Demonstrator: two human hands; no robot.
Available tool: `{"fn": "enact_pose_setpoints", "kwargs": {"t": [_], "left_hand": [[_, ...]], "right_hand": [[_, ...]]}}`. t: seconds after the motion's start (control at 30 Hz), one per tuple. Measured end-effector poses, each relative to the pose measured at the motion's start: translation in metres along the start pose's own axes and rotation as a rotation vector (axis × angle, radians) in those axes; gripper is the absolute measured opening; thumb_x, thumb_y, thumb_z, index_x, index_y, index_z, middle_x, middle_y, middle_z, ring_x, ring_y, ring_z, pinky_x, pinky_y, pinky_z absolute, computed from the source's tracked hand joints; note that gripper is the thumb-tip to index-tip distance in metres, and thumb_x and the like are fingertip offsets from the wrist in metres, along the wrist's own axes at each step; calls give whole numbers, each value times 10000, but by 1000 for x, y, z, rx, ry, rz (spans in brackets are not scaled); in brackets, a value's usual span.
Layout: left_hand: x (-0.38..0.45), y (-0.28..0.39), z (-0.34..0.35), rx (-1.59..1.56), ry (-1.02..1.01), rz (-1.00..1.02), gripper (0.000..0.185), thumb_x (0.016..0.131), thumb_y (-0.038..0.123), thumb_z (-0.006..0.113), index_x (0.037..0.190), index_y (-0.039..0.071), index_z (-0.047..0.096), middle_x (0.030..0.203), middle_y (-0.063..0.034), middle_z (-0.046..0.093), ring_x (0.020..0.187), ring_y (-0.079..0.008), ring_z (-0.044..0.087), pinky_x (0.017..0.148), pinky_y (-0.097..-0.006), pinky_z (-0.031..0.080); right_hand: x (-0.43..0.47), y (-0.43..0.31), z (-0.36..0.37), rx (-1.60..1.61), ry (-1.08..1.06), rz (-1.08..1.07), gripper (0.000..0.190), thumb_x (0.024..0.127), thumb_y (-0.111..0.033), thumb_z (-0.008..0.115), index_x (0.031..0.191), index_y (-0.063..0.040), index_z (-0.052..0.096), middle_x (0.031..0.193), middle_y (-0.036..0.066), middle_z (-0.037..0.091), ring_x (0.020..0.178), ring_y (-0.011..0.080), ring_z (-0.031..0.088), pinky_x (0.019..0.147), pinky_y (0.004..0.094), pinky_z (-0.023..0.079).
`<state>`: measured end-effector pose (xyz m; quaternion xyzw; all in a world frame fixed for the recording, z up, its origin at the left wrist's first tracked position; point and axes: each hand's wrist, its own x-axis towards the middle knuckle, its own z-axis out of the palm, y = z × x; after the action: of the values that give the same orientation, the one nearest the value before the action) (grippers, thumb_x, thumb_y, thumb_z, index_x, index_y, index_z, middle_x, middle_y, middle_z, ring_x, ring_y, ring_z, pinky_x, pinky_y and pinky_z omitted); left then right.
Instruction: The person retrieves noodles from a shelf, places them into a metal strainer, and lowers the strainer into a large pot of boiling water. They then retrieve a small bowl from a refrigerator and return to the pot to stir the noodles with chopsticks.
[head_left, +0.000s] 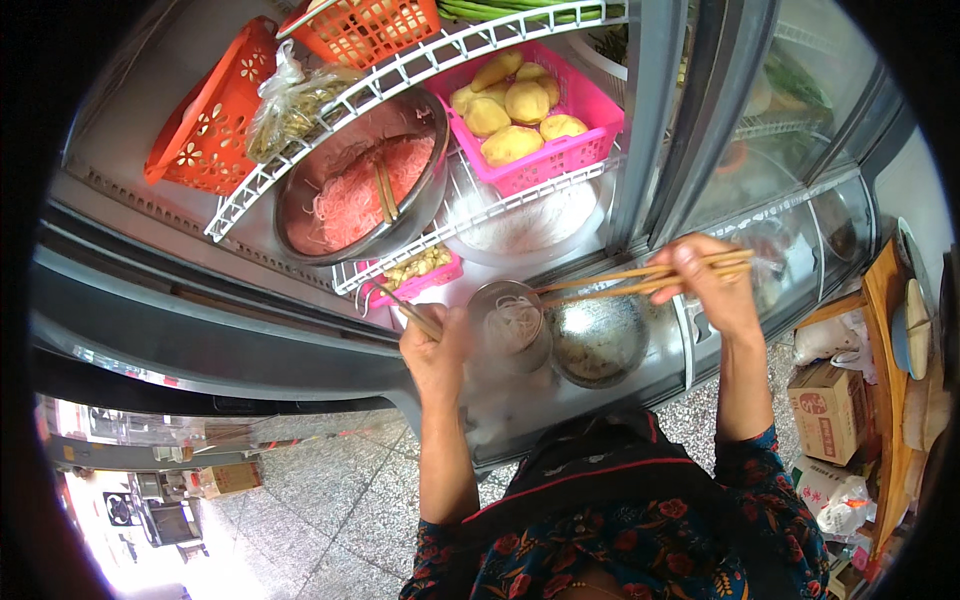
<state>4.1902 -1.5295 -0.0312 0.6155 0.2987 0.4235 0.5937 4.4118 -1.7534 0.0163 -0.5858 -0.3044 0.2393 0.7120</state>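
Observation:
My left hand (437, 346) grips a thin handle (420, 321) with a hooked metal end, apparently that of a noodle strainer. The metal strainer cup (525, 346) is just right of that hand and has pale noodles (514, 322) inside; my hand hides where handle and cup would join. In my right hand (709, 289) is a pair of long wooden chopsticks (615, 287), their tips at the cup's right rim. A round dark metal bowl (600, 341) stands beside the cup, over the glass-fronted ledge, a shiny glare on its inside.
Inside the open refrigerated case, a wire shelf (420, 56) carries orange baskets (217, 112) and a tied plastic bag (296, 112). Below are a large bowl of pink shreds (360, 187) with chopsticks, a pink basket (517, 176) of peeled potatoes and a white-filled bowl (525, 225). Cartons (829, 412) stand right.

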Motion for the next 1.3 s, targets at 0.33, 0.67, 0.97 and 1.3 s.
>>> {"fn": "enact_pose_setpoints", "kwargs": {"t": [0.33,0.67,0.97,1.3], "left_hand": [[-31,7,-28,20,140,-39,161,773,-6,634,760,40,480,589,11,492,480,-47,450,428,-204,367],[-48,25,-59,-11,184,-7,155,788,-3,628,767,42,481,571,-20,508,455,-79,482,418,-214,384],[-53,42,-60,-99,79,58,147,822,36,623,788,31,480,572,-37,513,450,-96,493,421,-217,388],[-72,62,-79,-99,97,92,282,832,197,682,852,54,440,571,-24,437,414,-88,372,379,-244,345]], "right_hand": [[32,97,48,-508,-170,153,308,898,-234,510,770,13,642,624,95,617,594,199,592,601,333,485],[85,157,98,-376,-115,543,252,876,-127,466,790,75,589,609,113,601,519,157,594,476,281,471],[111,162,100,-307,66,463,248,868,-128,466,793,64,604,602,131,604,446,142,529,413,261,411],[41,63,7,-558,335,-6,270,796,-111,535,1037,12,528,741,116,631,576,206,611,533,350,485]]}}
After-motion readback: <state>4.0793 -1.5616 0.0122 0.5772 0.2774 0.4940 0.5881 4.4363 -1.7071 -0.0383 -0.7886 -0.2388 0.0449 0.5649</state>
